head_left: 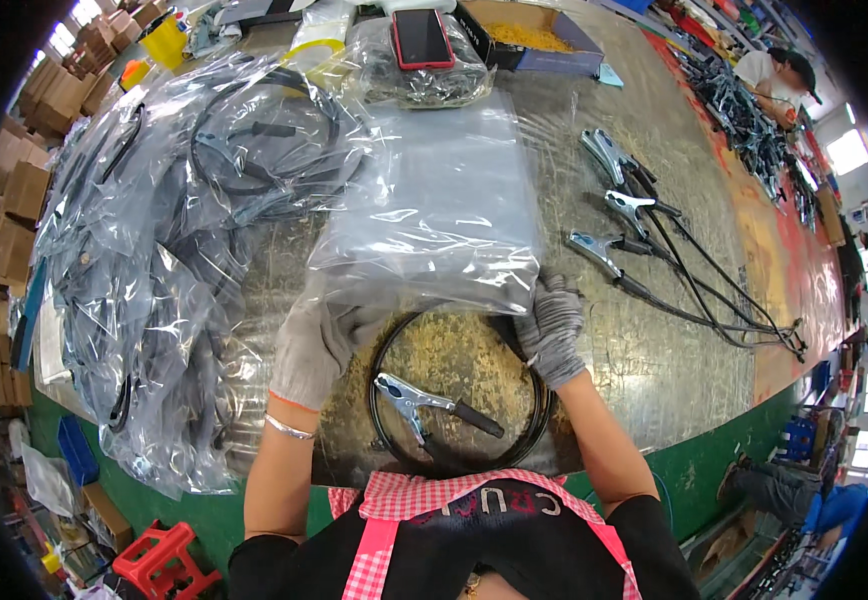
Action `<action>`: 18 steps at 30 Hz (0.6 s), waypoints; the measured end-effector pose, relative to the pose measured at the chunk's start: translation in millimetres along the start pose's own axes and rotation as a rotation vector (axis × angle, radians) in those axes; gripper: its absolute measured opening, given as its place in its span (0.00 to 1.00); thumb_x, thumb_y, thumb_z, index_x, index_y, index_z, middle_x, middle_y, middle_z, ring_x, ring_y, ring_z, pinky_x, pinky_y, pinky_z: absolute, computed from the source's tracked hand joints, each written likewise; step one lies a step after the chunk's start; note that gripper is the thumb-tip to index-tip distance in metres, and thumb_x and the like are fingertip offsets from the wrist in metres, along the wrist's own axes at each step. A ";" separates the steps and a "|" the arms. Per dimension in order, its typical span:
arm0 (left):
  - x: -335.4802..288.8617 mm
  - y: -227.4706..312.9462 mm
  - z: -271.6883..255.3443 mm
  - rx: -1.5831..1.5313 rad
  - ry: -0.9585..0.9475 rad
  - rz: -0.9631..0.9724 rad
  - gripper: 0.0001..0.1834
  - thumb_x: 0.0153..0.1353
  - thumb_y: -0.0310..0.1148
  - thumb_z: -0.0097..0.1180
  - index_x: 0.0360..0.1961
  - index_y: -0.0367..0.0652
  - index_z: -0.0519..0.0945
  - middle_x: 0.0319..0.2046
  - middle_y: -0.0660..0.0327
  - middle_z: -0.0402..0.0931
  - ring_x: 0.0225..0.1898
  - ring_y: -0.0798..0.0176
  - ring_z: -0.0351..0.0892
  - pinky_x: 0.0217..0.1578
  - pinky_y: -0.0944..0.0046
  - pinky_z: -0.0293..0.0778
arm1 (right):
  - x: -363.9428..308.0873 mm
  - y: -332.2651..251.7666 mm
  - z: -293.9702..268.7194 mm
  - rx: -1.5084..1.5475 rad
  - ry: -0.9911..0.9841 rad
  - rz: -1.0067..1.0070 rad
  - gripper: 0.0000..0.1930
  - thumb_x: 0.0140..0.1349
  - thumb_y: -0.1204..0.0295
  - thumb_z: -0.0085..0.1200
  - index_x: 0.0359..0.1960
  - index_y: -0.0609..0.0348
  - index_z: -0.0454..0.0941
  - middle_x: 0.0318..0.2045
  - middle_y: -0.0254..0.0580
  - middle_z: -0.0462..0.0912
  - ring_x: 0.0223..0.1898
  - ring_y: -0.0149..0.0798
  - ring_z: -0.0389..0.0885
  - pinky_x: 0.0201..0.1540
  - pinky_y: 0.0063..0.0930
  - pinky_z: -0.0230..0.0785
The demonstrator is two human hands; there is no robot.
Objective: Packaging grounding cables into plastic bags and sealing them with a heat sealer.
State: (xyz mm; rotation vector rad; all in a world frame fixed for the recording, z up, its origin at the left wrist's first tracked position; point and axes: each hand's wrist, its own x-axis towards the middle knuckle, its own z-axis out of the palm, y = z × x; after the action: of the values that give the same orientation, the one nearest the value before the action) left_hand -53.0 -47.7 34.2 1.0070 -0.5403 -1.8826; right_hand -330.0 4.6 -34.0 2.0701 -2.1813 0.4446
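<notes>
A stack of clear plastic bags point(434, 190) lies flat in front of me, its near edge lifted and loose. My left hand point(312, 350), in a pale grey work glove, is closed at the near left of that edge; the film partly covers its fingers. At the near right corner my right hand point(556, 325), in a striped grey glove, has its fingers curled round the black cable coil point(544, 405), against the bag's edge. The coil's top runs up to the film. Inside its ring rests a metal clamp with a black handle point(414, 398).
Bagged cable coils point(184, 250) heap up on the left. Several clamps on black cables point(644, 235) lie to the right. Behind the bags are a red-edged phone point(422, 40) and a box of yellow pieces point(534, 40). A co-worker point(779, 80) sits far right by piled clamps.
</notes>
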 end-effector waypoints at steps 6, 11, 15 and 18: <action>-32.6 -16.5 -20.8 0.761 -0.148 0.229 0.22 0.65 0.32 0.48 0.59 0.36 0.67 0.47 0.51 0.77 0.49 0.52 0.76 0.50 0.55 0.73 | -32.1 8.1 -1.6 1.021 -0.394 0.218 0.16 0.66 0.62 0.47 0.48 0.60 0.76 0.41 0.44 0.81 0.41 0.41 0.78 0.45 0.34 0.70; -68.2 -37.7 -32.6 1.535 -0.057 0.502 0.20 0.56 0.21 0.56 0.51 0.35 0.75 0.45 0.52 0.78 0.47 0.52 0.78 0.49 0.59 0.72 | -40.1 -14.9 -47.1 1.704 -0.562 0.657 0.22 0.68 0.53 0.43 0.43 0.61 0.77 0.34 0.45 0.83 0.29 0.35 0.83 0.29 0.24 0.77; -71.8 -34.6 0.8 0.809 -0.063 0.212 0.22 0.56 0.20 0.53 0.54 0.36 0.72 0.44 0.49 0.78 0.46 0.49 0.78 0.47 0.59 0.73 | -36.3 -14.2 -48.8 1.745 -0.624 1.122 0.24 0.66 0.49 0.44 0.45 0.59 0.75 0.30 0.45 0.83 0.19 0.38 0.81 0.17 0.24 0.74; -74.0 -32.7 11.0 0.963 -0.192 0.242 0.26 0.57 0.19 0.47 0.59 0.37 0.67 0.40 0.45 0.77 0.43 0.46 0.77 0.46 0.56 0.72 | -35.4 -20.7 -61.5 1.604 -0.567 1.224 0.24 0.66 0.48 0.43 0.46 0.57 0.74 0.27 0.45 0.82 0.19 0.39 0.80 0.17 0.26 0.71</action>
State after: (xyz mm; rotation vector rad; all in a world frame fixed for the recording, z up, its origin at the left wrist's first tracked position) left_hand -59.6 32.4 48.8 1.2631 -1.6975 -1.4799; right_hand -314.7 55.1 17.8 0.2773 -3.8135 2.5630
